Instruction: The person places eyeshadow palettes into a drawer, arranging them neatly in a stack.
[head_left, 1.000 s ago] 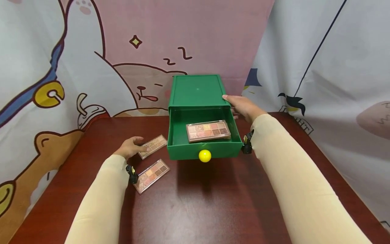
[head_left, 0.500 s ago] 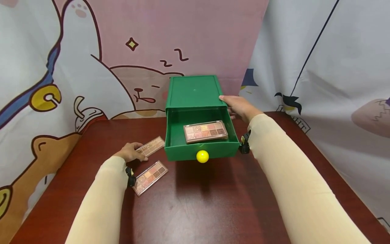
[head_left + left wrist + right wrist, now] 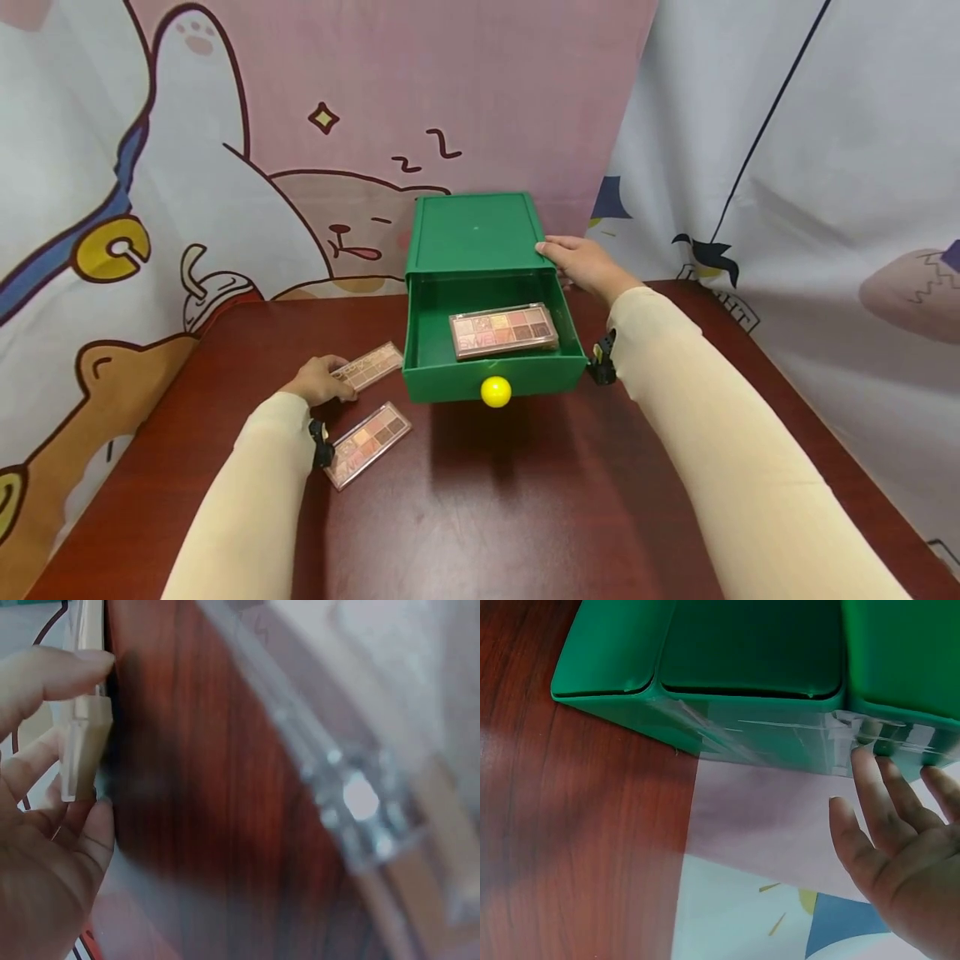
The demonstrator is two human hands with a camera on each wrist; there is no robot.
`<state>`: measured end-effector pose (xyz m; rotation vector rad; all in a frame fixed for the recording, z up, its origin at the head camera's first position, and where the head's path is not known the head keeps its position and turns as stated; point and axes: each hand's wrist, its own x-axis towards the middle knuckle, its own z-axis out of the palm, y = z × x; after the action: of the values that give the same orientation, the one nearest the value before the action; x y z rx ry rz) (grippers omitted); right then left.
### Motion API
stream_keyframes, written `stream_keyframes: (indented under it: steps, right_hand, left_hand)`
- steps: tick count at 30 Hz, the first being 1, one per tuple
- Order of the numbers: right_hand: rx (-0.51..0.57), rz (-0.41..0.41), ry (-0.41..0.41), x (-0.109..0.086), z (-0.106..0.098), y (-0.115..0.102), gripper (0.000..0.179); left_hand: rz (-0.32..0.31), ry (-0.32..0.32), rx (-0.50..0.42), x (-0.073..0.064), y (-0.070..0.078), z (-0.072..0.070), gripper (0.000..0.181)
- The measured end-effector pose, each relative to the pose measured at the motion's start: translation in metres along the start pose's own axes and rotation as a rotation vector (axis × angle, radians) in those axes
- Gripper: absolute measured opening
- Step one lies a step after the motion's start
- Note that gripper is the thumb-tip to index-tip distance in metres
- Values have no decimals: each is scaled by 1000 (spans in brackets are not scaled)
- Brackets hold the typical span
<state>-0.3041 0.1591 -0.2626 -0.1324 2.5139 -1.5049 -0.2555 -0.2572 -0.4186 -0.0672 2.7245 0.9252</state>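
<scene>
On the left of the table, my left hand (image 3: 317, 382) pinches the near end of an eyeshadow palette (image 3: 369, 367). The left wrist view has the thumb on one side of that palette's edge (image 3: 88, 750) and fingers on the other. A second eyeshadow palette (image 3: 369, 444) lies flat, just nearer than the first. My right hand (image 3: 588, 262) rests at the top right edge of a green drawer box (image 3: 480, 229), its fingers loosely extended against the taped side in the right wrist view. The pulled-out drawer (image 3: 427, 342) holds at least one eyeshadow palette (image 3: 504, 330).
A yellow round knob (image 3: 496, 392) sits on the drawer front, which juts out over the table (image 3: 480, 517). Behind the box hangs a cartoon-printed cloth (image 3: 525, 100). A blurred clear-edged object (image 3: 360, 799), close to the camera, crosses the left wrist view.
My left fingers have come together on the palette's near end, where they earlier lay over it. The right hand has shifted slightly on the box edge. The head view has moved a little.
</scene>
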Motion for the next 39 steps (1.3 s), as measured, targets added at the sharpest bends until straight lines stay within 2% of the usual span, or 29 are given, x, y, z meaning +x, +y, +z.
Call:
stream_keyframes:
  steps: [7, 12, 14, 19, 26, 31, 39]
  right_hand:
    - [-121, -34, -9, -3, 0, -1, 62]
    - [-123, -49, 18, -5, -1, 4, 61]
    - [-119, -54, 33, -6, -1, 5, 60]
    - [-109, -68, 46, -5, 4, 5, 60]
    - [-110, -80, 66, -5, 5, 2, 58]
    - [-92, -90, 60, -5, 6, 2, 59]
    - [-106, -96, 49, -4, 4, 4, 59]
  left_hand:
    - [-22, 57, -80, -5, -8, -6, 70]
    - [76, 118, -134, -13, -1, -19, 71]
    - [120, 152, -125, -19, 4, -27, 70]
    - [176, 235, -102, -42, 17, -50, 65]
    - [278, 351, -24, -68, 39, -76, 60]
    - [318, 416, -15, -82, 56, -91, 61]
    - [371, 422, 12, -100, 92, -109, 64]
